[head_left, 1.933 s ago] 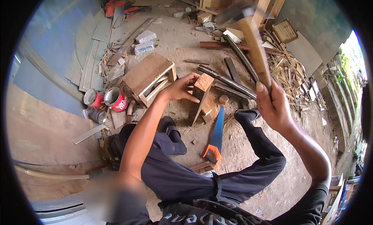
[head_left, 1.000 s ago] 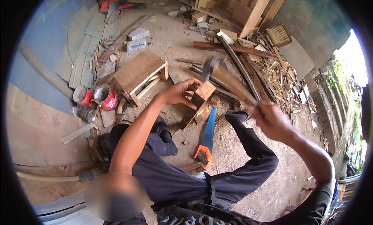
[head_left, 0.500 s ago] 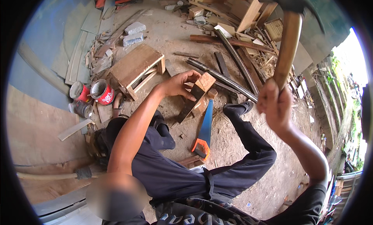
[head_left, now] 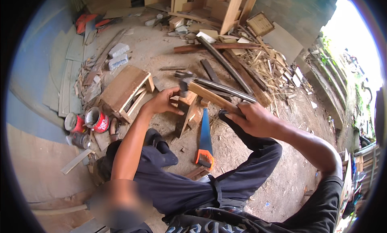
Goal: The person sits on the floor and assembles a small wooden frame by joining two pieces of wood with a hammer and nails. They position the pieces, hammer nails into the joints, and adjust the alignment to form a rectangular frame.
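Observation:
My right hand (head_left: 254,119) is wrapped round the wooden handle of a claw hammer (head_left: 213,97). The hammer's dark metal head lies at the top end of an upright wooden block (head_left: 182,124); whether it touches the wood I cannot tell. My left hand (head_left: 164,101) grips the block near that top end, thumb and fingers curled about its side, close to the hammer head. Just right of the block, a handsaw (head_left: 205,133) with a blue blade and orange handle lies on the ground between my legs. Part of the block's top is hidden behind the hammer.
Left of the block stands a small wooden stool (head_left: 125,88). Red paint cans (head_left: 96,119) and a glass jar (head_left: 82,140) sit by the left wall. Beyond my hands lie a long metal bar (head_left: 225,88), dark planks (head_left: 217,47) and wood scraps. Pale concrete blocks (head_left: 118,55) rest farther off.
The hammer has swung down from high at the right to the block's top, its head now pointing left. My left hand still holds the block. The view has shifted slightly.

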Motion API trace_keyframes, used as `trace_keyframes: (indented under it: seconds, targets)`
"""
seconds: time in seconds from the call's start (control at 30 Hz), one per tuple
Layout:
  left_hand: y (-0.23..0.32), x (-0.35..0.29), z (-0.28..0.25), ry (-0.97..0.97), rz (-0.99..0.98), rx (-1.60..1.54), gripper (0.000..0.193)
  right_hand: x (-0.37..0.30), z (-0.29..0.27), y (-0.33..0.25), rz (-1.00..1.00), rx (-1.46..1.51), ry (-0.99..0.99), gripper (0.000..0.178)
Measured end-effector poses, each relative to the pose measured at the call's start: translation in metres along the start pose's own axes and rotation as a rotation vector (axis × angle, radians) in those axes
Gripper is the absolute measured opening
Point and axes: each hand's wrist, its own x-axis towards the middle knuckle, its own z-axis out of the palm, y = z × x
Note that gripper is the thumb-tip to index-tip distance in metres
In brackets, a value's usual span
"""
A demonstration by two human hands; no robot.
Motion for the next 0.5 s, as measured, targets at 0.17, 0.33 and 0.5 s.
trace_keyframes:
  seconds: [0.17, 0.33, 0.5]
  targets:
    - [0.004, -0.004, -0.002, 0.042, 0.044, 0.081, 0.080, 0.002, -0.022, -0.031, 0.042, 0.520, 0.484, 0.025]
    - [0.005, -0.009, -0.005, 0.102, 0.055, 0.144, 0.082, -0.008, -0.007, -0.017, 0.238, 0.021, -0.175, 0.034]
    - [0.006, -0.004, -0.001, 0.086, 0.024, 0.042, 0.084, -0.004, -0.009, -0.020, 0.071, 0.589, 0.478, 0.032]
